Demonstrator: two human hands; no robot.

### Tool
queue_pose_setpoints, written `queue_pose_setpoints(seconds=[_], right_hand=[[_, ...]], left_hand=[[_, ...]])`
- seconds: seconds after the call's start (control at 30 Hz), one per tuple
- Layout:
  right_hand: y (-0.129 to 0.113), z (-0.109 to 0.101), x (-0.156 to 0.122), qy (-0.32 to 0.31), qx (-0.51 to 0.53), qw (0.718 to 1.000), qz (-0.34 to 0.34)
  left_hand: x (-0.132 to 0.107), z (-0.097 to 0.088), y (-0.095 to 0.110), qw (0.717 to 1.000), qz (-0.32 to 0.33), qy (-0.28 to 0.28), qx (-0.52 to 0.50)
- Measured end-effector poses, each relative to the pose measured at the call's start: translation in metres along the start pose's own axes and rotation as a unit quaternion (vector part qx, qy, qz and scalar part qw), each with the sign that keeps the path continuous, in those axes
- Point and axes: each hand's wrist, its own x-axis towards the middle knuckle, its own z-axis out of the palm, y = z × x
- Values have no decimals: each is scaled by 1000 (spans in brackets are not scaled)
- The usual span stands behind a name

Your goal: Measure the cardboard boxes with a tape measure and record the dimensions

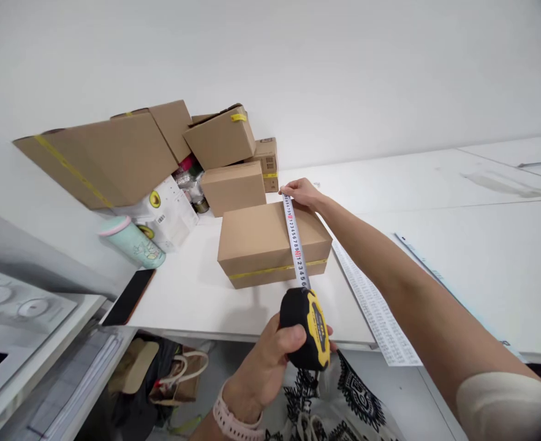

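A black and yellow tape measure (304, 331) is gripped in my left hand (265, 367), in front of the table's near edge. Its white blade (295, 242) runs away from me across the top of a brown cardboard box (256, 236), which has yellow tape along its near side. At the box's far edge, my right hand (303, 192) pinches the end of the blade. The far side of the box is hidden from me.
Several cardboard boxes (224, 138) are piled at the back left by the wall. A mint tumbler (132, 242) and a dark phone-like slab (129, 298) lie at the table's left. Right of the box are a printed sheet (375, 300) and a long pale-blue strip (454, 294).
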Motion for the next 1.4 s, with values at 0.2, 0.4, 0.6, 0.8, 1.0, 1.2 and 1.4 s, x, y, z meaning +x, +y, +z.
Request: queue_pose_setpoints(seconds=[0.2, 0.4, 0.6, 0.8, 1.0, 1.2, 1.4], right_hand=[[-1, 8, 1, 1, -92, 996, 13], [9, 8, 12, -21, -110, 994, 13], [15, 7, 16, -43, -72, 996, -1], [14, 8, 16, -45, -60, 997, 15], [10, 8, 13, -43, -65, 997, 12], [11, 8, 14, -41, -76, 996, 16], [15, 9, 18, -43, -77, 996, 10]], left_hand=[[3, 12, 15, 999, -16, -2, -32], [-3, 25, 9, 998, -25, 24, -60], [-16, 40, -9, 995, -36, 51, -72], [-19, 47, -11, 996, -58, 46, -45], [-19, 48, -11, 996, -66, 41, -38], [-19, 49, -14, 997, -52, 47, -41], [-20, 49, -12, 997, -47, 36, -46]])
